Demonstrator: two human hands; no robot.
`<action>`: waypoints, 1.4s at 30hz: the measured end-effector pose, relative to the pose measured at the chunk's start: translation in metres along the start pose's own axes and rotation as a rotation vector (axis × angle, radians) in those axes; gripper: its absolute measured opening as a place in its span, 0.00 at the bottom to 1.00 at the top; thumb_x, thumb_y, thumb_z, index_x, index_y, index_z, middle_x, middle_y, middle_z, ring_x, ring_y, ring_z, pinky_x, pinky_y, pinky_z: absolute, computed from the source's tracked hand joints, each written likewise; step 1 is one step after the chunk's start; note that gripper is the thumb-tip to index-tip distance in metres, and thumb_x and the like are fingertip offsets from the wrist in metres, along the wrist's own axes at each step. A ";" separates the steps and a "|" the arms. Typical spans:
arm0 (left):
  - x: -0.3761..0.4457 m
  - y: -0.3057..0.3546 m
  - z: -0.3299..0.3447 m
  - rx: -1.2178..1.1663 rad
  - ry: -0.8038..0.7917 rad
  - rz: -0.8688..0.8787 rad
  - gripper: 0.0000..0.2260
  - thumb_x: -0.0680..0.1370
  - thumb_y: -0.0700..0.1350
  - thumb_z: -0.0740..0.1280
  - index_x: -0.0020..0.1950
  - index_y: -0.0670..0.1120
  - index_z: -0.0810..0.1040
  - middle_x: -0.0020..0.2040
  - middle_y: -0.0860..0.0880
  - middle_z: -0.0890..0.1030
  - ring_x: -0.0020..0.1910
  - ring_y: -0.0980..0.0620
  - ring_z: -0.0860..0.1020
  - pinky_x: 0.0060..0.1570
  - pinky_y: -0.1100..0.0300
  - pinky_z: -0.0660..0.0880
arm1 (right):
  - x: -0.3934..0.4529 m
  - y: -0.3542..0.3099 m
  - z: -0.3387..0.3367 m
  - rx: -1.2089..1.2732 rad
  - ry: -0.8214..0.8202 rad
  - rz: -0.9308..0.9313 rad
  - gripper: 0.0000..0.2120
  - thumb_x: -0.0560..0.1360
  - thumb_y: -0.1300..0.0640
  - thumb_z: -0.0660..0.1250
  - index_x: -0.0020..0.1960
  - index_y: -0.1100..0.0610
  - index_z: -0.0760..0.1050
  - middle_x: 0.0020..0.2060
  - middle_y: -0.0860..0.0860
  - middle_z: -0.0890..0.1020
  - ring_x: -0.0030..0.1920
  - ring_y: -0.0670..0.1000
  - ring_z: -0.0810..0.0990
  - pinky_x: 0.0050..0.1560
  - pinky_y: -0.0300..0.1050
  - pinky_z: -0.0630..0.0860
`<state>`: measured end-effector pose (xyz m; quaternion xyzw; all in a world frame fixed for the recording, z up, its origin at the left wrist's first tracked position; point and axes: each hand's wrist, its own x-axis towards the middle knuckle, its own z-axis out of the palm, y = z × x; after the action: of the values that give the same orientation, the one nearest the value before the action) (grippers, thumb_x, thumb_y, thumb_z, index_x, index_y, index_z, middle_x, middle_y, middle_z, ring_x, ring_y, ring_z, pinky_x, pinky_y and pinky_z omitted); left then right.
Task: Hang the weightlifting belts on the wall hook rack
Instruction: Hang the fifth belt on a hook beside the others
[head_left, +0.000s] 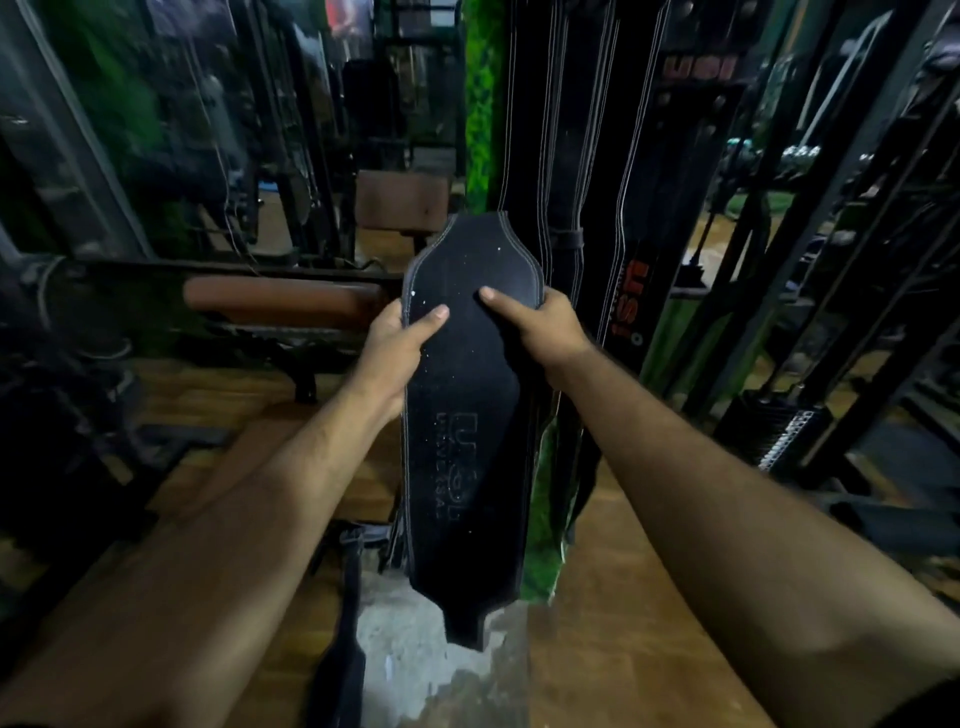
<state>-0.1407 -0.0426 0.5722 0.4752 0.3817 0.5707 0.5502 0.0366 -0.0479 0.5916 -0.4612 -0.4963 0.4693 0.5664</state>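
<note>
A black belt (462, 415) was held upright in front of the body, gripped at its edges by the left hand (395, 338) and the right hand (545, 322), thumbs pressed on its face. More belts (571, 156) were seen hanging just behind, their tops cut off; no hooks could be made out. A brown padded bench (285, 301) was blurred at the left.

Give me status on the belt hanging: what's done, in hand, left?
Done: several belts already hang in a row at upper right. In hand: both hands, left and right, grip one black belt by its edges, held vertical. Left: getting it onto a hook; the rack itself is out of view.
</note>
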 end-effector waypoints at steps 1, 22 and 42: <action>0.004 0.004 0.002 -0.005 -0.014 0.006 0.11 0.80 0.40 0.67 0.62 0.44 0.78 0.56 0.43 0.85 0.51 0.47 0.85 0.47 0.53 0.83 | 0.009 -0.011 0.002 0.023 0.019 -0.016 0.17 0.73 0.57 0.77 0.59 0.62 0.81 0.50 0.57 0.87 0.48 0.55 0.88 0.50 0.50 0.85; 0.089 0.078 0.016 0.059 -0.242 -0.038 0.05 0.79 0.37 0.66 0.55 0.41 0.76 0.44 0.41 0.83 0.35 0.51 0.84 0.35 0.61 0.80 | 0.056 -0.048 0.017 0.031 0.109 -0.010 0.25 0.78 0.44 0.69 0.55 0.69 0.78 0.41 0.63 0.80 0.40 0.59 0.81 0.45 0.50 0.79; 0.089 0.070 0.056 -0.005 0.028 -0.315 0.08 0.82 0.44 0.65 0.47 0.42 0.81 0.33 0.45 0.85 0.27 0.49 0.83 0.25 0.56 0.80 | 0.071 -0.033 -0.024 0.053 -0.427 0.015 0.13 0.79 0.66 0.67 0.39 0.55 0.69 0.31 0.50 0.72 0.27 0.44 0.72 0.27 0.35 0.71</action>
<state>-0.1004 0.0334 0.6645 0.4001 0.4577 0.4849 0.6288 0.0681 0.0161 0.6315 -0.3401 -0.5888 0.5735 0.4569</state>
